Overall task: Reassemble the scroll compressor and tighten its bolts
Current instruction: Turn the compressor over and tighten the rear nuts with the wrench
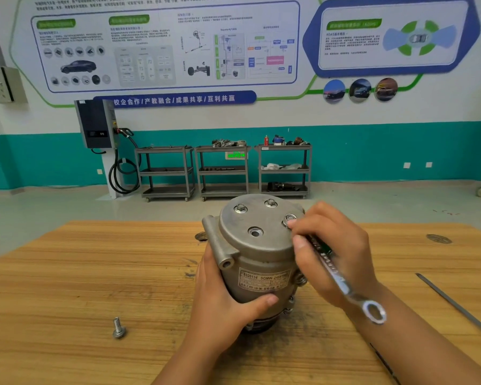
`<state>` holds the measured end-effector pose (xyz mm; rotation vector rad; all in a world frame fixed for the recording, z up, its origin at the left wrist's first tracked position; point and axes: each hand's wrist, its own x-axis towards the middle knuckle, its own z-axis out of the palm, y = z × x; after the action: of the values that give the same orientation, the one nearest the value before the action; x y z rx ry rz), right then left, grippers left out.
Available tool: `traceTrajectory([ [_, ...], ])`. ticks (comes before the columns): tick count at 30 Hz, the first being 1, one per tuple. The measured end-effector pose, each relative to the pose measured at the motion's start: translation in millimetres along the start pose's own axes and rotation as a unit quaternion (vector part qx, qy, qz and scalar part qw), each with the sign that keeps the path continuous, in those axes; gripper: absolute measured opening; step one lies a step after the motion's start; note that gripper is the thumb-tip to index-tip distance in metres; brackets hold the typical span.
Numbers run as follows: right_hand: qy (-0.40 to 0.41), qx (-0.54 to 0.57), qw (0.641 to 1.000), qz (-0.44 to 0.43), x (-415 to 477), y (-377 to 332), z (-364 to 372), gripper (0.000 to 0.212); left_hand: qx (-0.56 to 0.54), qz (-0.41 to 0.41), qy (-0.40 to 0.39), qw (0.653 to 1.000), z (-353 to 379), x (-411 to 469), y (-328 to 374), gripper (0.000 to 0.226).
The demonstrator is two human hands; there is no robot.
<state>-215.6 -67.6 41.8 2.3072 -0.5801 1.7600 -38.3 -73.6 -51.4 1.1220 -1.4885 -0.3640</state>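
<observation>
A grey metal scroll compressor (257,247) stands upright on the wooden table (67,273). My left hand (220,295) grips its lower body from the left, thumb across the front under the label. My right hand (331,245) holds a combination wrench (345,282) in the palm while its fingertips pinch a bolt (289,218) at the cover's right hole. Two bolts (240,208) (271,203) sit in the cover's far holes. The near hole (255,232) is open. A loose flanged bolt (119,327) stands head-down on the table at the left.
A long thin metal bar (456,304) lies along the table's right edge. Two round cable holes (438,238) (201,237) are set in the tabletop. Beyond the table stand three grey carts (222,170) and a charging unit (97,125) by the wall.
</observation>
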Motion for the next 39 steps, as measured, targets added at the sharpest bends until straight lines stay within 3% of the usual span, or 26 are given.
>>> traceTrajectory([
  [4,-0.005,-0.197,0.98,-0.034,0.8,-16.9,13.4,0.014,-0.004,0.002,0.001,1.0,-0.1,0.1,1.0,0.119],
  [6,-0.015,-0.233,0.972,-0.027,-1.9,-25.3,20.7,0.01,-0.023,0.003,-0.012,1.0,0.5,1.0,3.9,0.116],
  [10,-0.017,-0.216,0.975,-0.039,-3.5,-31.1,21.3,0.019,-0.05,-0.024,-0.028,0.998,-1.3,0.3,1.6,0.117],
  [13,-0.008,-0.206,0.976,-0.074,-1.3,-25.8,14.6,0.014,-0.035,-0.03,-0.057,0.997,-3.1,1.4,-0.3,0.119],
  [22,0.012,-0.161,0.972,-0.168,3.8,-17.4,-2.3,0.019,-0.028,-0.001,-0.031,0.999,-2.8,0.9,5.5,0.123],
  [24,0.031,-0.065,0.993,-0.095,6.8,-20.1,-3.2,0.021,-0.01,-0.003,-0.017,1.0,-2.2,1.2,2.9,0.126],
  [26,0.065,0.081,0.993,0.047,11.3,-21.4,-3.4,0.016,-0.004,-0.008,-0.008,1.0,-1.2,0.5,1.7,0.128],
  [30,0.123,0.327,0.897,0.272,20.2,-8.8,-9.1,0.014,-0.005,-0.004,-0.001,1.0,-1.2,0.1,-0.3,0.129],
  [34,0.108,0.42,0.821,0.371,21.1,5.0,-11.7,0.022,-0.004,0.001,-0.002,1.0,-0.9,0.4,-1.3,0.127],
  [39,0.128,0.415,0.787,0.438,15.7,16.6,-7.7,0.022,0.003,0.0,-0.004,1.0,-0.8,0.6,-1.0,0.127],
])
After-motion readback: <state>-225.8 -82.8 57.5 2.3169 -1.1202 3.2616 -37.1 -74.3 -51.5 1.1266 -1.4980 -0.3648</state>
